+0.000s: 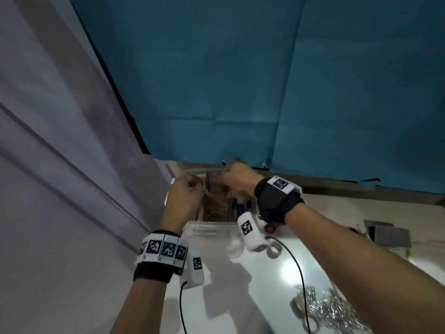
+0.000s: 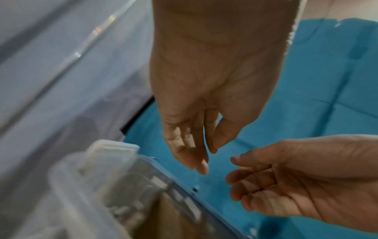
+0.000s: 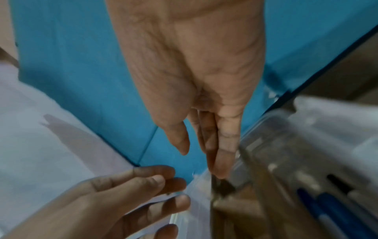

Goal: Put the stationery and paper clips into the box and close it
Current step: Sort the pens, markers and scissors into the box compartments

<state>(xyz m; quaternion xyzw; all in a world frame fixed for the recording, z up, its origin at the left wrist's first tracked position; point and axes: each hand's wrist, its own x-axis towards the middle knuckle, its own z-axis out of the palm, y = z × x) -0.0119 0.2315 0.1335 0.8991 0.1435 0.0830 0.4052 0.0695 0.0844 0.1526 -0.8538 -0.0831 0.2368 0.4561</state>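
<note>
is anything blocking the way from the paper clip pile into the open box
Partly. Both hands, left hand and right hand, hover over the open box, covering much of its opening. The right forearm and a black cable cross above the paper clips. The lid position is unclear.

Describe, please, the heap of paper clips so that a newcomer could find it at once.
Start at the white table below the blue backdrop. Follow the right forearm toward the near right corner: the paper clips lie there in a loose silver tangle. Nothing else nearby glitters like wire; the tape rolls beside them are smooth rings.
</note>
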